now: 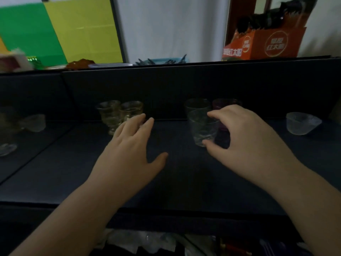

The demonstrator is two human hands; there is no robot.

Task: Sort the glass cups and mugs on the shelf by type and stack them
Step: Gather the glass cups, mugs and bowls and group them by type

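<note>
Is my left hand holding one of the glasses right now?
No, the left hand lies open with straight fingers near the yellowish glasses, gripping nothing; only the right hand holds a clear glass.

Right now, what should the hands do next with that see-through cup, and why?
Probably lift the clear glass cup and lower it into the matching clear cup just behind it. The right hand already has thumb and fingers curled around it, and the same kind stands right there, beside a purple cup. The left hand is open near the yellowish glasses.
</note>
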